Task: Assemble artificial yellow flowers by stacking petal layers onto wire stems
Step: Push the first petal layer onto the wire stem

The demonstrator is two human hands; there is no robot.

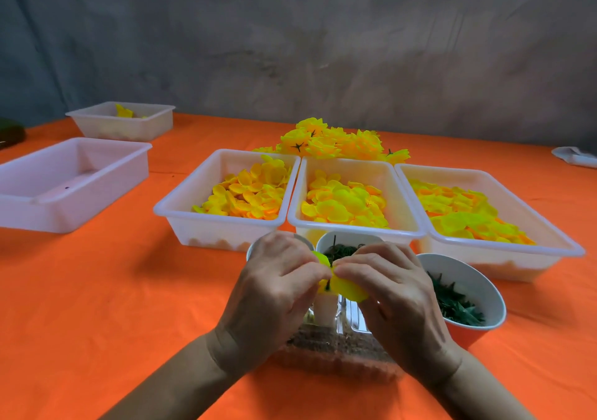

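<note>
Left hand [274,285]: lower centre of frame, back up, fingers curled inward, pinching at the tips.
Right hand [392,293]: just beside it, fingers bent, tips meeting the left's.
Forearms: bare, entering from bottom edge.

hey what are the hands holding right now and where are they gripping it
Both hands pinch a yellow petal layer: the left hand at its left edge, the right hand at its top. A dark stem pokes through it.

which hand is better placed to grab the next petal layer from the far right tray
Right. The right hand is nearer the far right tray, though it now pinches the yellow petal layer. The left hand, pinching the flower from the other side, would probably have to cross over.
</note>
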